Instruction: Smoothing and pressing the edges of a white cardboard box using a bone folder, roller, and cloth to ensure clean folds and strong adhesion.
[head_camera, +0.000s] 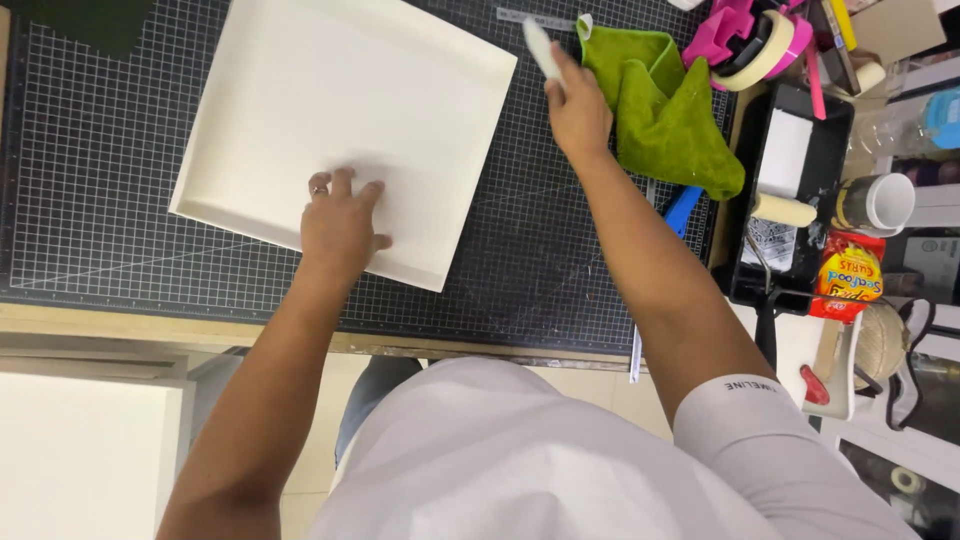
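While the left hand (340, 225) presses flat and open-fingered on the white shallow tray (330, 110) lying on the gridded cutting mat (100, 180), right hand (577, 110) gripping a small white tool (541, 47), green cloth (670, 110) just beside.

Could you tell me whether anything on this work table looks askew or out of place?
The white tray lies turned at an angle to the grid mat, and the green cloth sits crumpled beside it. Nothing looks spilled or damaged.
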